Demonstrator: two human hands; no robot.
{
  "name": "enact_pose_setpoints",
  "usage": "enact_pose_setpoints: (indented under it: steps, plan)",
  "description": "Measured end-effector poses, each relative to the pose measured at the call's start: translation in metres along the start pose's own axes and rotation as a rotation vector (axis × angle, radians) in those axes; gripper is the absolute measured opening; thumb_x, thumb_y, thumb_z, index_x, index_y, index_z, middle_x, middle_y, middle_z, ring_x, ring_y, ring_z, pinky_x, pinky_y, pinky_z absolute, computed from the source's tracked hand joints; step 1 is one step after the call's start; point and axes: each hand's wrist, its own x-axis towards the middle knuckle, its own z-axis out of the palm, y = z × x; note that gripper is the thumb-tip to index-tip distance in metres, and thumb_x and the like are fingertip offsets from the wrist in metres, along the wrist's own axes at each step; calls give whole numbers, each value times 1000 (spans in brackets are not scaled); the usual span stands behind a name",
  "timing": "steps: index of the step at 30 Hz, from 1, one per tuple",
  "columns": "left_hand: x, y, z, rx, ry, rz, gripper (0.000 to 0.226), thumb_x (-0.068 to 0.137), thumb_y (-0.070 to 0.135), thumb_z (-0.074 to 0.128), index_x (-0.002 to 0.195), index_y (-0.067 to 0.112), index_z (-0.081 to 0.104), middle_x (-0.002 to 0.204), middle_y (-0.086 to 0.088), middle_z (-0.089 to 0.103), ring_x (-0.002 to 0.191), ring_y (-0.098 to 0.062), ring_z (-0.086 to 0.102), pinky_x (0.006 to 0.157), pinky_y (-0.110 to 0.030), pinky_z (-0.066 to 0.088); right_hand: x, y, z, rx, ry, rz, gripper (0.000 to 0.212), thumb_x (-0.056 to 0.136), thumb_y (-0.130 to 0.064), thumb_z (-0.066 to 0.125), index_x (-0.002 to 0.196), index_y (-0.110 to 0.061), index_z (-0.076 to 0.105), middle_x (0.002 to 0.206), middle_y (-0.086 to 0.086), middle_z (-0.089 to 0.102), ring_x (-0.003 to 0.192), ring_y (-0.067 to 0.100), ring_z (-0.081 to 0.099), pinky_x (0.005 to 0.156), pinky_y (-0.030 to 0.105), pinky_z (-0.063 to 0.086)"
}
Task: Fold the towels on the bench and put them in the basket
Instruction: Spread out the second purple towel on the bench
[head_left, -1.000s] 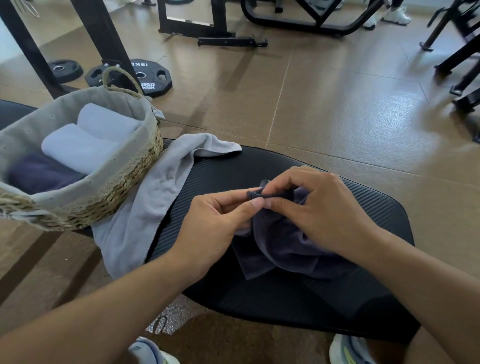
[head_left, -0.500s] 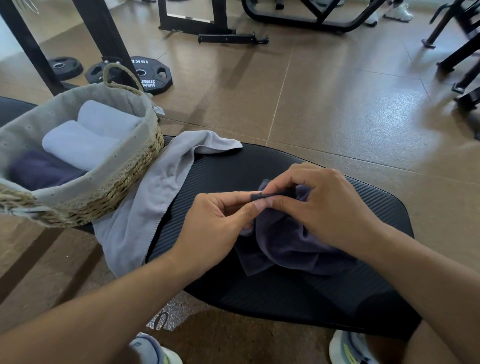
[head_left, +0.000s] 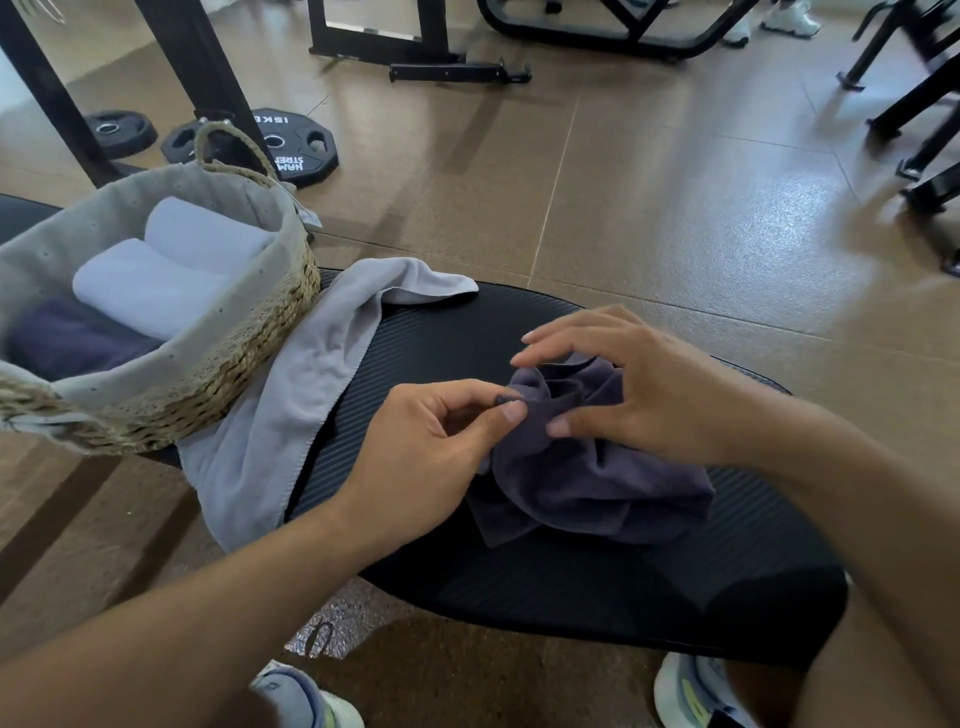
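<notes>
Towel (head_left: 587, 478), dark purple, crumpled on bench (head_left: 597, 587)

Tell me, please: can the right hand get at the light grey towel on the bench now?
Probably yes. The right hand is open above the dark towel; only bare bench lies between it and the light grey towel.

Head-worn view, downward, close over bench (head_left: 571, 582)
</notes>
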Motion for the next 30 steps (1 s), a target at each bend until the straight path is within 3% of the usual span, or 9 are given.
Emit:
enact_pose_setpoints:
  steps: [2, 6, 10, 12, 14, 16, 20, 26, 30]
  plan:
    - [2, 3, -3, 86, -55, 28, 10, 93, 13, 72, 90, 19, 80, 83, -7, 78, 70, -15, 69, 69, -36, 58, -1, 16, -4, -121, -158, 44, 48, 79, -38, 83, 121, -49, 63, 146, -25, 45, 144, 3, 24, 119, 26, 24]
    - [13, 7, -18, 218, -44, 58, 16, 95, 11, 68, 87, 23, 75, 77, -11, 74, 67, -36, 68, 61, -34, 55, -6, 26, 0, -287, -222, 97, 26, 74, -55, 80, 88, -43, 62, 147, -21, 45, 148, 8, 17, 120, 40, 23]
    - [26, 4, -31, 393, 93, 115, 21, 95, 10, 66, 85, 28, 71, 75, -1, 73, 72, -17, 68, 66, -14, 48, -11, 9, 7, -247, -29, -75, 43, 75, -55, 79, 67, -28, 46, 113, -17, 67, 130, 8, 48, 113, 28, 30]
    - [31, 5, -35, 418, 169, 140, 24, 96, 13, 66, 85, 35, 68, 76, 5, 73, 70, -10, 65, 68, -16, 49, -18, -1, 6, -212, 19, -99, 45, 79, -49, 77, 66, -25, 41, 79, -9, 64, 90, 10, 60, 106, 27, 38]
    - [37, 4, -38, 402, 237, 148, 25, 96, 15, 66, 85, 38, 67, 78, 4, 73, 70, -16, 65, 72, -30, 53, -24, -5, 1, -143, 62, -30, 39, 81, -40, 77, 69, -26, 42, 67, -7, 57, 70, 13, 56, 83, 27, 47]
    - [39, 4, -41, 395, 278, 143, 25, 98, 17, 64, 85, 39, 67, 79, 10, 72, 72, -16, 68, 75, -34, 55, -29, -5, -2, -63, 118, 29, 28, 82, -31, 77, 78, -28, 49, 70, -7, 60, 68, 14, 57, 69, 30, 48]
    - [42, 1, -42, 333, 318, 99, 18, 100, 18, 60, 92, 30, 70, 82, 10, 71, 75, -8, 66, 79, -31, 57, -30, 12, -2, -34, 98, 151, 23, 82, -24, 75, 92, -32, 55, 79, -13, 65, 72, 8, 59, 69, 27, 47]
    - [46, -1, -39, 348, 360, 57, 13, 100, 15, 60, 92, 20, 70, 71, 12, 64, 56, 9, 54, 59, -4, 39, -40, 38, -7, -139, -27, 324, 17, 79, -25, 73, 85, -30, 58, 77, -14, 64, 72, -1, 56, 68, 22, 42]
    - [50, -3, -39, 311, 373, 42, 23, 100, 18, 60, 83, 32, 67, 76, 13, 68, 62, 7, 57, 67, -11, 48, -45, 35, -15, -115, 159, 332, 24, 76, -15, 67, 87, -26, 49, 74, -10, 59, 70, 9, 52, 63, 24, 39]
